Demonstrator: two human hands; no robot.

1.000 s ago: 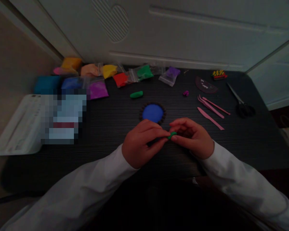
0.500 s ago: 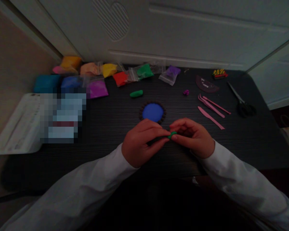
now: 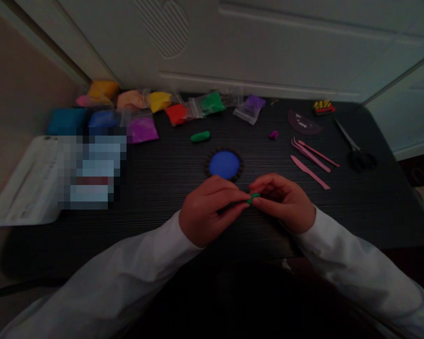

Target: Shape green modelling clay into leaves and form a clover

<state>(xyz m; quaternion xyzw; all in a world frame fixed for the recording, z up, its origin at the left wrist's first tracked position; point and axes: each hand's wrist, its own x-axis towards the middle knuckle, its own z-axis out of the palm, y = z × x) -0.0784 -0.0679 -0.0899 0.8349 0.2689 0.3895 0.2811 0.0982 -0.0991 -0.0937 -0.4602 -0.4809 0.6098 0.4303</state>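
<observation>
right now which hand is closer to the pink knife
Right. The right hand is to the near left of the pink knife; the left hand is farther off, on the right hand's left side.

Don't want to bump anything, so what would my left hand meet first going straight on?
The green piece at its fingertips, then likely your right hand, though depth is unclear.

From here the bench (image 3: 155, 188) looks dark, finely grooved and matt; the scissors (image 3: 355, 147) have metal blades, the sleeves (image 3: 127, 268) creased white cloth.
</observation>
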